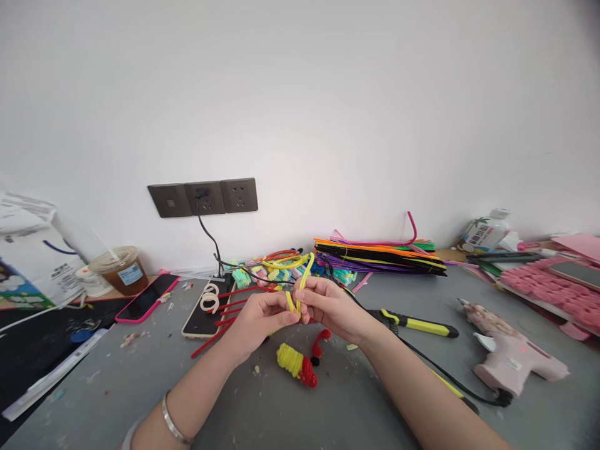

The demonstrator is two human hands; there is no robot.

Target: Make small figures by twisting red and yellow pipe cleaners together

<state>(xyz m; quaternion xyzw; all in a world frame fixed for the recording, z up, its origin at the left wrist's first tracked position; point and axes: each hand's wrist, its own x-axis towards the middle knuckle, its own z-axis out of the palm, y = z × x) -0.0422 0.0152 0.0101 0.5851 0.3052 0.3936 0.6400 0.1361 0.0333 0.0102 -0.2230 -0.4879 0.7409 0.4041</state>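
Both hands meet above the middle of the grey table. My left hand (266, 319) pinches the lower part of a bent yellow pipe cleaner (307, 270). Thumb and fingers of my right hand (325, 304) close on the same strand, whose free end curves up past the fingertips. Just below the hands lies a coiled yellow piece (289, 359) with a red coiled end (308, 373). Beside it is a curled red piece (320, 344) with a small black ball. Several red pipe cleaners (210, 340) lie behind my left hand.
A pink glue gun (509, 350) and yellow-black pliers (424, 325) lie to the right. Bundled pipe cleaners (379, 257) rest by the wall. Left are a lidded drink cup (122, 272), a pink-edged phone (147, 299) and another phone (193, 319). A black cable crosses the table.
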